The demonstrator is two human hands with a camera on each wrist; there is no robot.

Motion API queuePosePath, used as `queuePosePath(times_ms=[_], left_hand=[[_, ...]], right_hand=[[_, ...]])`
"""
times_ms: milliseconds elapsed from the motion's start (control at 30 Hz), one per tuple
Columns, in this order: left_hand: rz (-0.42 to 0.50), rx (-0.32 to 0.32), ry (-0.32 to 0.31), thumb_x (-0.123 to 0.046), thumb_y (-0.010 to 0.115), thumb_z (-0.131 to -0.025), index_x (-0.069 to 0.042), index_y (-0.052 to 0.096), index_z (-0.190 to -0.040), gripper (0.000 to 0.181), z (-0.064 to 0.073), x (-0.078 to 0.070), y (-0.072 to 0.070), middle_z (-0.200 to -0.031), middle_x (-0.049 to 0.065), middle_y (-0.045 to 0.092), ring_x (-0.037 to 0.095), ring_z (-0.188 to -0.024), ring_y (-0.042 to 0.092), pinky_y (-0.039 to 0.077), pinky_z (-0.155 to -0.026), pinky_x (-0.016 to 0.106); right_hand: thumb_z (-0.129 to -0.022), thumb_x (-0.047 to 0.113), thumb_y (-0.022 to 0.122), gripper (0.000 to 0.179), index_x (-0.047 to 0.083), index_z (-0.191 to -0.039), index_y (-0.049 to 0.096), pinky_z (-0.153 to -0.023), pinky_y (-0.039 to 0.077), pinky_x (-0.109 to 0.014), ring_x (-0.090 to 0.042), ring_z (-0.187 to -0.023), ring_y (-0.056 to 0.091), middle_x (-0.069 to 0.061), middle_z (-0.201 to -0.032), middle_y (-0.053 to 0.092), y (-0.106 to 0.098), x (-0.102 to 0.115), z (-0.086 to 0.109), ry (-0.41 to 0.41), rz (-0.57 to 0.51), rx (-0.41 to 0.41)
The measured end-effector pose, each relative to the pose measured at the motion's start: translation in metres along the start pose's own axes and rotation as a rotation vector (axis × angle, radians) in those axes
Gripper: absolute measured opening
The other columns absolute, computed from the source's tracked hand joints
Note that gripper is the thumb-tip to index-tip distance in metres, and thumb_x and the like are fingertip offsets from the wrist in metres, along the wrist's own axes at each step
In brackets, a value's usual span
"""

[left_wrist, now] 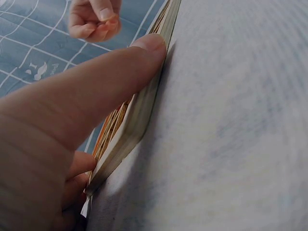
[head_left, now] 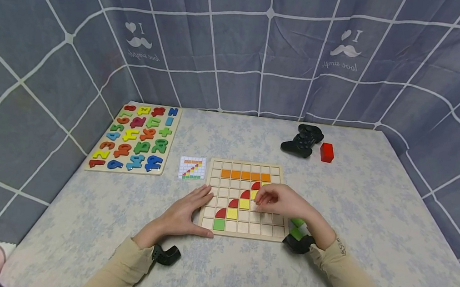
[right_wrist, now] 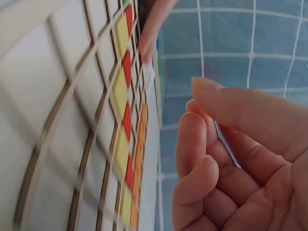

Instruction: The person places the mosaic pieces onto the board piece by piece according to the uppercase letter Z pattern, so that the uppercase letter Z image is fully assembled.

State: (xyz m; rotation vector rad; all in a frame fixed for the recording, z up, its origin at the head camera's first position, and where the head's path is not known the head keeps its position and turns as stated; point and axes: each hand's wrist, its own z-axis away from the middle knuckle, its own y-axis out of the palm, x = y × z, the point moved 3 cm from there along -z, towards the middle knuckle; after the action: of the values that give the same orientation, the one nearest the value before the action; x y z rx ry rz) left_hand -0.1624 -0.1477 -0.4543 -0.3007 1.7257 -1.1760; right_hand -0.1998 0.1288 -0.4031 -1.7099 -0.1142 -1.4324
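Observation:
A wooden grid board (head_left: 242, 236) lies on the table, with orange squares (head_left: 245, 176) in a row near its top. Yellow squares (head_left: 232, 213) and red quarter-round tiles (head_left: 233, 203) step diagonally across it, down to one green square (head_left: 219, 224). My left hand (head_left: 183, 212) rests at the board's left side, fingers extended and thumb on the lower edge. Above the board's right half hovers my right hand (head_left: 284, 200), fingers curled and thumb meeting the index fingertip. No tile shows between the right fingers (right_wrist: 190, 144). That hand hides some cells.
Green pieces (head_left: 297, 229) lie by the board's right edge, partly under the right wrist. A pattern card (head_left: 192, 168) sits left of the board, beside a number puzzle (head_left: 133, 139). A black game controller (head_left: 302, 140) and red block (head_left: 327, 152) are at back right.

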Motion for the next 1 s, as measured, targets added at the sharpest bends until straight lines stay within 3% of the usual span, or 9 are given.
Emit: queuePosePath(times_ms=[200, 500, 1000], left_hand=[[0.004, -0.004, -0.002, -0.063, 0.074, -0.066, -0.005, 0.032, -0.146, 0.108, 0.0, 0.0, 0.0, -0.155, 0.007, 0.019, 0.02, -0.143, 0.011, 0.023, -0.111, 0.047], [0.0, -0.011, 0.008, -0.061, 0.075, -0.066, -0.005, 0.033, -0.146, 0.107, 0.0, 0.001, 0.0, -0.155, 0.008, 0.02, 0.021, -0.142, 0.013, 0.024, -0.111, 0.048], [0.001, -0.004, 0.001, -0.062, 0.074, -0.066, -0.006, 0.032, -0.147, 0.107, 0.001, 0.001, 0.001, -0.155, 0.007, 0.019, 0.02, -0.142, 0.012, 0.023, -0.111, 0.047]], right_hand=[[-0.083, 0.007, 0.071, 0.013, 0.003, -0.094, 0.066, -0.064, 0.048, -0.025, -0.019, -0.073, 0.055, -0.003, -0.082, 0.062, -0.024, -0.02, 0.023, 0.087, 0.002, -0.064], [-0.083, 0.007, 0.071, 0.018, -0.001, -0.098, 0.064, -0.064, 0.049, -0.024, -0.018, -0.075, 0.057, -0.007, -0.086, 0.063, -0.05, -0.042, 0.051, 0.155, -0.027, -0.113], [-0.081, 0.012, 0.074, 0.027, -0.002, -0.102, 0.063, -0.066, 0.049, -0.024, -0.015, -0.075, 0.058, -0.005, -0.086, 0.064, -0.063, -0.067, 0.064, 0.235, -0.022, -0.144]])
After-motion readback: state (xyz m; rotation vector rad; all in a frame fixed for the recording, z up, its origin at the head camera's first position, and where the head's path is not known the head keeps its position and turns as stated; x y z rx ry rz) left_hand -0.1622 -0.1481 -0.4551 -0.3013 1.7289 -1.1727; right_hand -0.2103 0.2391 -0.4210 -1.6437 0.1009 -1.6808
